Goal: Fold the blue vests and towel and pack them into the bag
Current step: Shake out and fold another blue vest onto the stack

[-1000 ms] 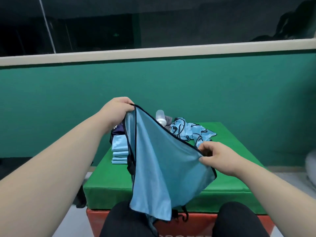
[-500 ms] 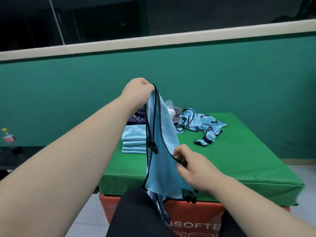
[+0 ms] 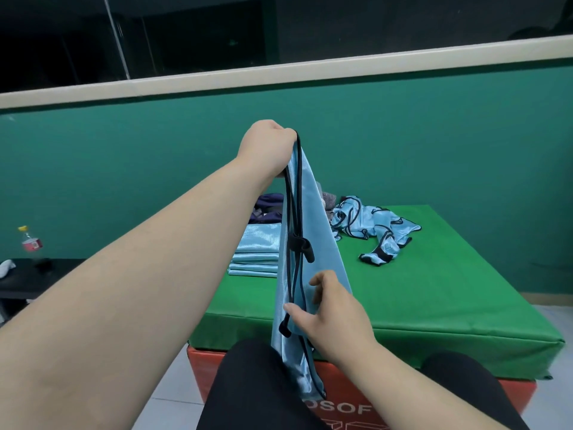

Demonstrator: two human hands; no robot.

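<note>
Left grip: the left grip is clenching the top edge of a light-blue satin vest with black trim, raised high over the near edge of the worktop.

Right grip: the right grip is pinching the same vest low down, with the thumb lying across the front of the cloth just above the knees.

Vest in hand: it is hanging edge-on between the two grips as a narrow, doubled strip, and its tail is trailing onto the black trousers.

Step in hand: by my judgement, the person is gathering this vest lengthwise before laying it down for folding.

Done: a stack of folded light-blue vests is sitting on the green padded worktop, just behind the hanging vest.

Left: a crumpled heap of light-blue vests is waiting unfolded further right, apart from the stack; nothing is showing as packed.

Bag and towel: a dark purple cloth bundle is lying behind the stack, and I cannot tell whether it is the bag; no towel is standing out.

Progress: folding is looking partly done, and packing is looking not yet begun.

Writing: white letters reading "OSOF" are showing on the red box under the worktop, cut off at both ends; the red label on the clear plastic bottle with a yellow cap at far left is too small to read.
</note>
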